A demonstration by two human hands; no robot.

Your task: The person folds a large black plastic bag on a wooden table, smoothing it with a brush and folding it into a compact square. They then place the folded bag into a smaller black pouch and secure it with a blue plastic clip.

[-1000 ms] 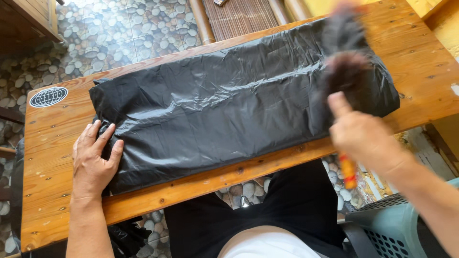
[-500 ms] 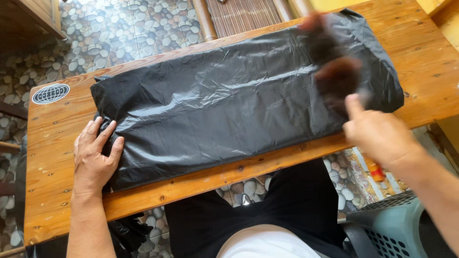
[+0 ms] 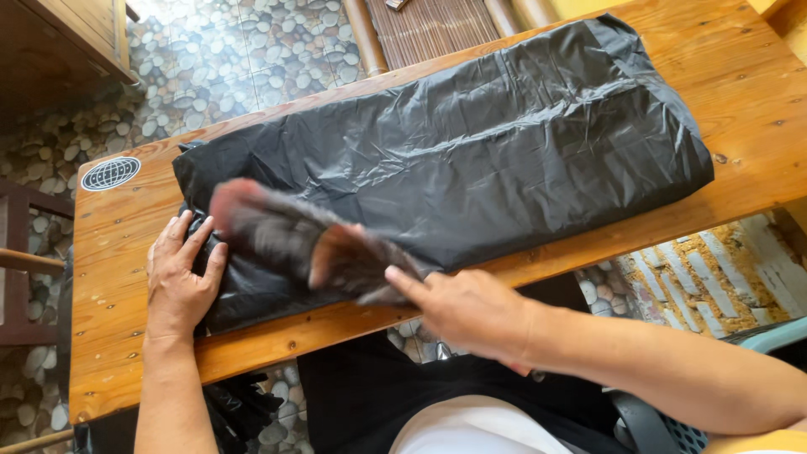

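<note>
A black plastic bag (image 3: pixel 471 160) lies flattened along the wooden table (image 3: pixel 756 92). My left hand (image 3: pixel 179 284) rests flat on the bag's left end, fingers spread. My right hand (image 3: pixel 471 313) grips a dark, bristly brush (image 3: pixel 290 240), which is motion-blurred. The brush lies over the bag's left part, its tip close to my left hand's fingers. Its handle is hidden inside my fist.
A round globe sticker (image 3: pixel 111 173) marks the table's left corner. Behind the table are a pebble-pattern floor (image 3: pixel 252 50) and a bamboo mat (image 3: pixel 429 25). A wooden cabinet (image 3: pixel 59 42) stands at the top left. A teal plastic basket (image 3: pixel 777 336) sits at my right.
My right hand has swept the brush from the bag's right end across to its left end. My left hand has stayed pressed on the bag.
</note>
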